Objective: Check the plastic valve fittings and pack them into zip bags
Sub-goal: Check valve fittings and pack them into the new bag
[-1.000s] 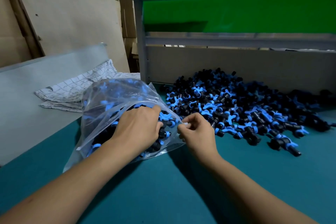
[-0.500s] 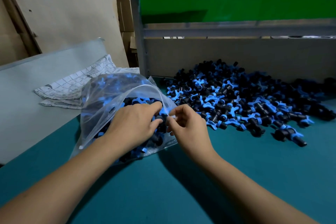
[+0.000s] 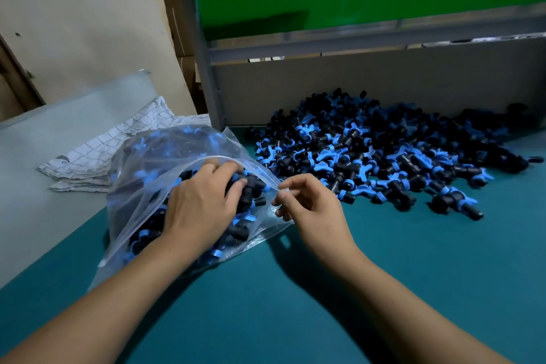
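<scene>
Two hands work a clear zip bag (image 3: 141, 174) of fittings: left hand (image 3: 204, 204) reaches inside with fingers curled over them, right hand (image 3: 313, 207) pinches its rim; no writing is legible.

A clear plastic zip bag (image 3: 141, 186) part-filled with black and blue plastic valve fittings lies on the teal worktop (image 3: 384, 275), at its left side. The left hand (image 3: 201, 204) rests inside the bag's mouth on the fittings; the right hand (image 3: 313, 210), just right of it, pinches the bag's rim. A loose heap of black and blue fittings (image 3: 384, 156) lies right of and behind the bag, against a grey back panel (image 3: 354, 89). A folded white checked cloth (image 3: 97, 154) lies behind the bag, to its left, on a grey board (image 3: 44, 171).
</scene>
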Tool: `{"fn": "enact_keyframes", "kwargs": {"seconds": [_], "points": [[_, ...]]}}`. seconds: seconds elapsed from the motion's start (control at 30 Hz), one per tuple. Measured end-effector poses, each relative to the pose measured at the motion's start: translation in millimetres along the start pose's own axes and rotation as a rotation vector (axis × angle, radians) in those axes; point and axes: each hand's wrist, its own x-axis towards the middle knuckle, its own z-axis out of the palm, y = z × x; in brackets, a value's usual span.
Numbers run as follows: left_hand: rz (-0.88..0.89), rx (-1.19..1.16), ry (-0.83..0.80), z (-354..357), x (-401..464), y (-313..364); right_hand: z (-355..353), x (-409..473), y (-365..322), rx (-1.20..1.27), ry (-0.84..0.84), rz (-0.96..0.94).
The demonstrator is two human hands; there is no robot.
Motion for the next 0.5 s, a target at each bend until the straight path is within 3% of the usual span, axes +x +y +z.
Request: {"fn": "enact_keyframes", "kwargs": {"seconds": [0.17, 0.37, 0.5], "points": [[0.029, -0.198, 0.04, -11, 1, -5, -1, 4, 1, 0.111, -0.021, 0.001], [-0.153, -0.245, 0.233, -25, -12, 1, 8, 14, -2, 0.226, -0.065, -0.029], [-0.185, -0.153, 0.197, -16, -21, 10, 7, 11, 0, 0.29, -0.072, -0.042]]}}
